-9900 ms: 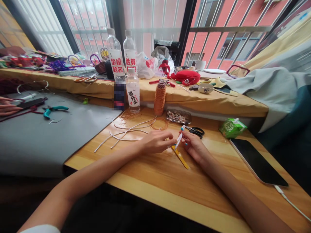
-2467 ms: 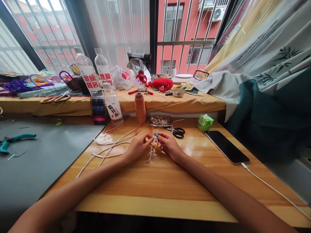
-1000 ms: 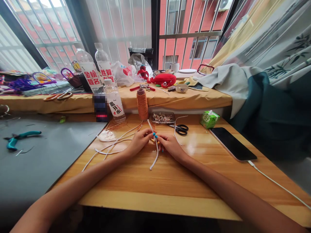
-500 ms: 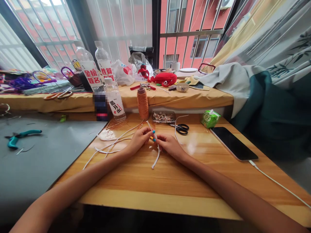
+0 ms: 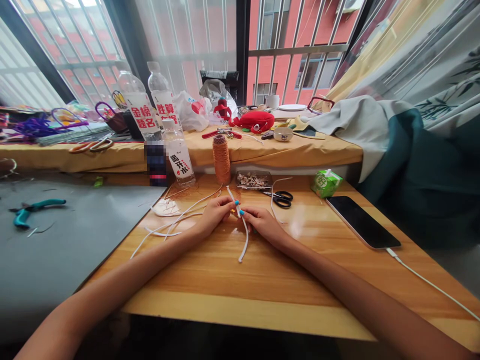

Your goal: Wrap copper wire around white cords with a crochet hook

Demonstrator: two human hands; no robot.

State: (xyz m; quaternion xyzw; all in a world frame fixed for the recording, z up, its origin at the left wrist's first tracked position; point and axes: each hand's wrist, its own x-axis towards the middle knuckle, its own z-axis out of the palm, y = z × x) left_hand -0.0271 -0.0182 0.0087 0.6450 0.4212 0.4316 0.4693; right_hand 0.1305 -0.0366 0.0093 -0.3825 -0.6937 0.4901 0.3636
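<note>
Above the middle of the wooden table (image 5: 225,280), my left hand (image 5: 219,211) and my right hand (image 5: 260,222) meet at a short white cord (image 5: 244,245). Both hands pinch it between thumb and fingertips, close together. One end of the cord sticks up past the fingers, and the other curves down toward me. A small yellow-orange bit shows between the fingertips; its kind I cannot make out. Longer white cords (image 5: 180,220) lie in loose loops beside my left hand. To the right of my right hand are black-handled scissors (image 5: 282,199).
Behind the hands stand an orange thread spool (image 5: 221,161), a clear tray of small pieces (image 5: 254,180) and a water bottle (image 5: 179,157). At right lie a green drink carton (image 5: 325,184) and a charging phone (image 5: 363,221). Teal pliers (image 5: 35,211) rest on the grey surface at left.
The cord's lower end has swung slightly to the right. Both hands keep their pinch on the cord, with the fingertips shifted a little. The whole view has moved slightly.
</note>
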